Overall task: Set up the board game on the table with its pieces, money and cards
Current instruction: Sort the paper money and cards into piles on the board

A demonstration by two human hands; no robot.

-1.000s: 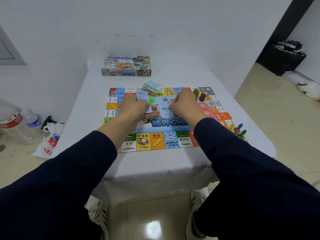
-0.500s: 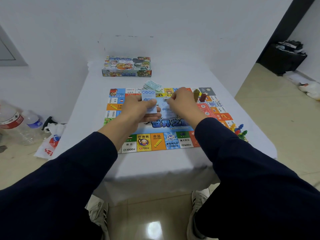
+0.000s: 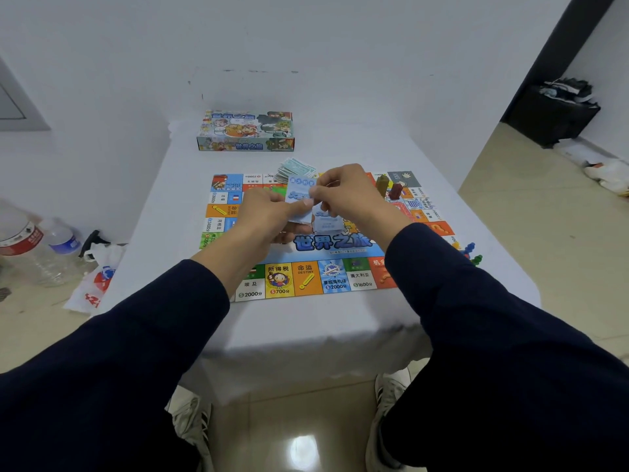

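A colourful game board [image 3: 306, 281] lies flat on the white table [image 3: 306, 321]. Above its middle, my left hand [image 3: 269, 216] holds a stack of light blue cards [image 3: 299, 199]. My right hand [image 3: 350, 192] pinches the top card of that stack at its right edge. A second pile of blue cards [image 3: 326, 223] rests on the board just below my right hand. Greenish paper money [image 3: 294, 170] lies in a heap at the board's far edge. Brown and red pieces [image 3: 388, 187] stand at the far right corner, and small coloured pawns [image 3: 471, 252] sit off the right edge.
The game box [image 3: 246, 131] stands at the table's far end against the wall. Plastic bottles [image 3: 37, 243] and a white bag [image 3: 98, 277] lie on the floor at left. A dark bin [image 3: 554, 114] is at the far right. My shoes [image 3: 190, 417] show under the table's near edge.
Both hands have lifted from the board and come together. My right hand left the pile on the board and now pinches the top card of the stack in my left hand.
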